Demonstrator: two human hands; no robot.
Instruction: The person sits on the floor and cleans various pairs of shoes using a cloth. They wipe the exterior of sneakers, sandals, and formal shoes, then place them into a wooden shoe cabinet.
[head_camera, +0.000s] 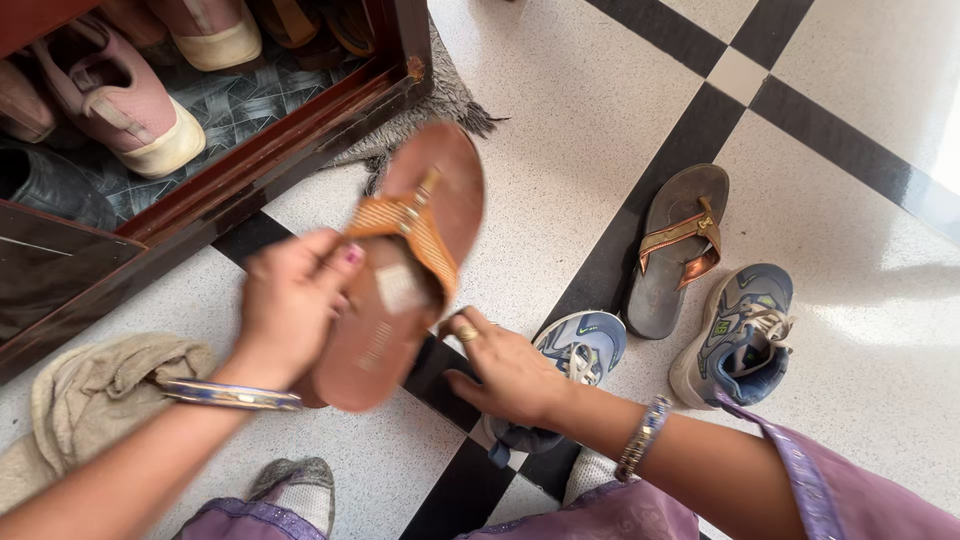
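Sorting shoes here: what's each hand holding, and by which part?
Left hand grips the brown sandal by its side edge near the strap. Right hand holds nothing visible.

Brown strapped sandal (400, 270) held tilted above floor, footbed up.

A pale speckled tile floor (590, 110) with black bands carries a brown sandal (678, 250) and two grey-blue sneakers (742, 335) (583, 345) lying side by side. A beige cloth (95, 395) lies crumpled at the left, a grey fringed mat (440, 110) by a wooden shoe cabinet (250, 170).
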